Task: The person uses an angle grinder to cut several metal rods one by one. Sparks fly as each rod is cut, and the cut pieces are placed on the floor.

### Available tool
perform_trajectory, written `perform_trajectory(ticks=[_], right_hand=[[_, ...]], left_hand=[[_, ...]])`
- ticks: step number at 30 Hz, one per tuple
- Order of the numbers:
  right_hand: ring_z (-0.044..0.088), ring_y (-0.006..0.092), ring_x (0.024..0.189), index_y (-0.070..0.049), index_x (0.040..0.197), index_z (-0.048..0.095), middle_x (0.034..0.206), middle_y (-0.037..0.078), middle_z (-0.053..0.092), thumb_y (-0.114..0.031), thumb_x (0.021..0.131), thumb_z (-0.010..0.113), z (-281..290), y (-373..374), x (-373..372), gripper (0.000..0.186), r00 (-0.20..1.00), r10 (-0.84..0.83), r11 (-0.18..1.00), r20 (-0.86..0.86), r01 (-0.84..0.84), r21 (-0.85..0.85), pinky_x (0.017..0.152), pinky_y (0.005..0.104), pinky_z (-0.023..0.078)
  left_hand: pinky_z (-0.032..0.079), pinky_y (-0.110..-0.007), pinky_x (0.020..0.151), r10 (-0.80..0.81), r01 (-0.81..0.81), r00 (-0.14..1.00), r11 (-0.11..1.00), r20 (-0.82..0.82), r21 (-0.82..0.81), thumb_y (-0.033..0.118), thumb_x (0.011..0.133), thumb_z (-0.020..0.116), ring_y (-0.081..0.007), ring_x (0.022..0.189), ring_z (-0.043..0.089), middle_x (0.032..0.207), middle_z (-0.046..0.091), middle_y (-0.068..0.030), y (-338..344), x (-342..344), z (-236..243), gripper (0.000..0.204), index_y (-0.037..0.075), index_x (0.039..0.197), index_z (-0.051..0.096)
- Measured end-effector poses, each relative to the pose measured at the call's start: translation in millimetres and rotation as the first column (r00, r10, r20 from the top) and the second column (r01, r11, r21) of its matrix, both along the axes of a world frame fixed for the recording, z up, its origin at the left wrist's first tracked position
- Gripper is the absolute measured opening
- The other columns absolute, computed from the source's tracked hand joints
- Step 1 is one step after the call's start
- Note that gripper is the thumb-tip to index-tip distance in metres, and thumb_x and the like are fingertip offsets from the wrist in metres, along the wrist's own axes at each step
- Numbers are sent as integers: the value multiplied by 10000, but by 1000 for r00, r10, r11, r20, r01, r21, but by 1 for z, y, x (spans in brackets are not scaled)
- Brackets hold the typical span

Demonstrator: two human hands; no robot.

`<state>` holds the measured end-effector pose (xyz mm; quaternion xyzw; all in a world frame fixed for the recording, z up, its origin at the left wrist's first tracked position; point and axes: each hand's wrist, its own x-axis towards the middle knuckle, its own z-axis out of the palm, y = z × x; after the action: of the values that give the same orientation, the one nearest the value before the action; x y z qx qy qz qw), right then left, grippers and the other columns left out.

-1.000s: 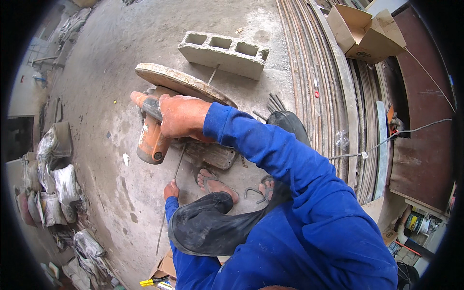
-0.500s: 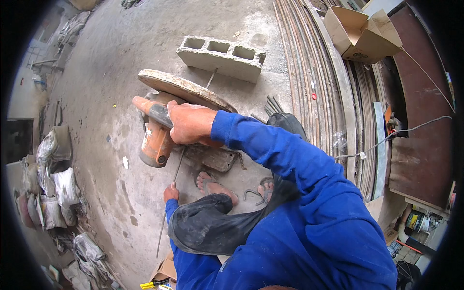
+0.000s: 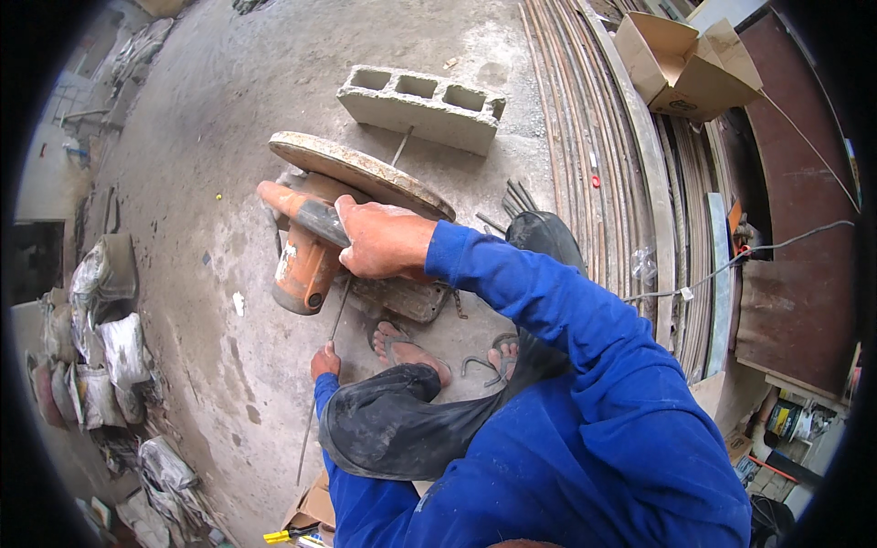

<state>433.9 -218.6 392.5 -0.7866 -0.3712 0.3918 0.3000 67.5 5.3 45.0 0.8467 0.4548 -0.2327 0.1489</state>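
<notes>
My right hand (image 3: 382, 239) is wrapped round the black-and-orange handle of a cut-off saw (image 3: 303, 269), whose large, dusty round disc or guard (image 3: 356, 166) tilts over its metal base (image 3: 402, 300). My left hand (image 3: 325, 361) is closed on a thin steel rod (image 3: 339, 310) low beside my left knee. The rod passes under the saw, and a length of rod shows beyond the disc, reaching a grey hollow concrete block (image 3: 420, 125). My sandalled feet (image 3: 411, 359) are just below the base. The cutting point is hidden by the saw and my hand.
Short rods (image 3: 519, 196) lie beside my right leg. Long metal bars (image 3: 585, 183) run along the right, with a cardboard box (image 3: 694, 78) and a cable (image 3: 795, 242). Dusty sacks (image 3: 123, 356) line the left side. A yellow-handled tool (image 3: 279, 534) sits by a box at the bottom.
The saw's handle, disc and my right hand have shifted to the right over the last second, the disc also slightly lower. My left hand stays on the rod in about the same place.
</notes>
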Motion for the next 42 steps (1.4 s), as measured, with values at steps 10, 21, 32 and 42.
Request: perform_trajectory(ticks=[10,21,32,42], right_hand=[[630,458,1029,75,1276,374,1081,328,624,-238,853,665,-19,-12,-4,601,1000,-8,1000,16,8,13,882,476,498],[616,453,1067,50,1314,370,1107,331,616,-249,846,678,-38,-26,-10,635,999,-32,998,26,30,58,913,475,485],[613,453,1074,44,1331,354,1106,335,614,-255,842,685,-49,-30,-12,662,999,-34,997,25,32,74,925,477,480],[615,444,1073,44,1329,359,1097,332,616,-235,837,689,-56,-36,-12,655,999,-50,991,1,50,128,915,472,474]], left_hand=[[468,-542,898,-38,38,999,999,35,0,467,1006,348,-470,1042,605,1061,662,-277,3,-1,-2,571,9,1057,685],[472,-530,906,-12,12,999,1000,31,-4,461,997,378,-459,1051,608,1073,664,-271,2,-1,-2,550,12,1068,689],[478,-530,904,13,-14,1000,1000,-27,-10,466,999,379,-455,1057,608,1090,666,-254,-1,2,1,542,33,1092,691],[480,-532,894,-5,5,1000,1000,2,4,466,1000,374,-456,1043,611,1067,669,-257,1,0,-2,537,41,1062,696]])
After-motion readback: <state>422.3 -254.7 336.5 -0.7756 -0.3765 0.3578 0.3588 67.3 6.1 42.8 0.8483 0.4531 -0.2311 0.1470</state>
